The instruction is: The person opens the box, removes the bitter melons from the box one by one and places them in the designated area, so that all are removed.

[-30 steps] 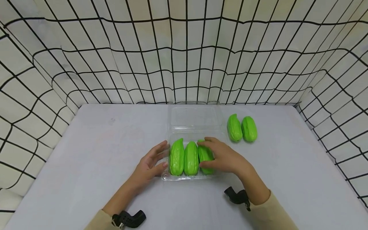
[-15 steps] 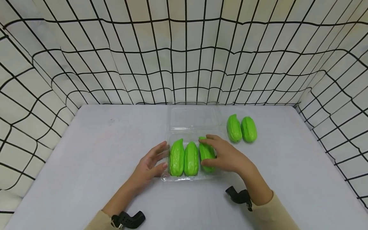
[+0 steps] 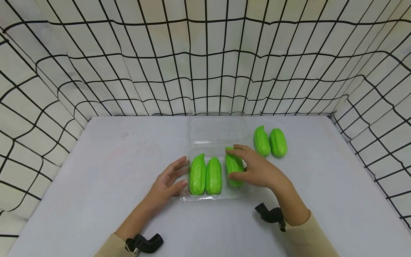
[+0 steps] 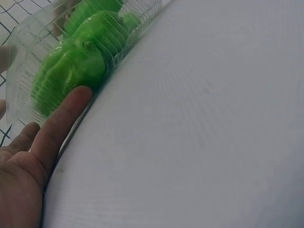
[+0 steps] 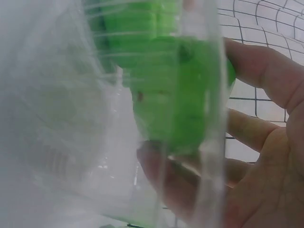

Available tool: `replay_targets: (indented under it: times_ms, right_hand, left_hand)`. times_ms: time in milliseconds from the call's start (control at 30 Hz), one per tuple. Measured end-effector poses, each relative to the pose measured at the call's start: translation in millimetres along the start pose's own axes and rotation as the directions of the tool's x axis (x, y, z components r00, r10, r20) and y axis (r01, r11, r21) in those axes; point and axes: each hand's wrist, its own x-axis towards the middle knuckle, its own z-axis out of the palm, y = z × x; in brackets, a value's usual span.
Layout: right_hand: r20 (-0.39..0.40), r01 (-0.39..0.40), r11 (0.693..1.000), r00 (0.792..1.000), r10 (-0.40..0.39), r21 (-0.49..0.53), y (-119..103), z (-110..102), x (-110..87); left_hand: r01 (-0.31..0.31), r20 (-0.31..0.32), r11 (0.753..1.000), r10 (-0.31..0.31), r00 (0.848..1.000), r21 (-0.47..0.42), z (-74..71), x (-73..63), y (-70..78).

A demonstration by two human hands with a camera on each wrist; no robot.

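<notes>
Okay, I've got a green gourd over the right part of the clear box, and the right hand has it clamped, fingers at its far end, thumb at its near end. On my right wrist feed it shows through the box's blurred wall; whether its underside touches the floor of the box, I can't tell. There's a gap, then the middle gourd and the left gourd, side by side in the box. Over at the left wall, the left hand has its fingers apart and loosely extended, holding nothing, one fingertip right against the plastic or just beside it. Behind, the lid lies folded back, open. Off to the right I see two more, a pointed gourd and a rounder gourd, close together on the white table. Black netting rises around the back and sides.
</notes>
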Motion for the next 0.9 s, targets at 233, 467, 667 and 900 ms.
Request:
replay_targets:
  times_ms: [233,467,667,900]
  right_hand:
    - [0.002,-0.016,0.997,1.0,0.016,0.071,-2,-7,-2.9]
    - [-0.023,0.007,0.995,1.0,-0.004,0.096,-3,-14,-6.2]
    - [-0.051,-0.015,0.993,0.998,0.021,0.114,0,-22,-7.3]
    - [-0.091,-0.007,0.991,0.996,0.019,0.137,8,-35,-12.8]
  left_hand:
    - [-0.003,-0.005,1.0,0.003,1.0,-0.001,-0.3,-0.3,-2.7]
    - [-0.014,-0.004,1.0,0.014,1.0,0.009,-1.1,-0.2,-1.8]
    - [-0.023,-0.005,1.0,0.023,1.0,0.011,-4.0,-0.7,-2.2]
    - [-0.025,0.001,1.0,0.025,1.0,0.001,-3.6,0.8,-2.3]
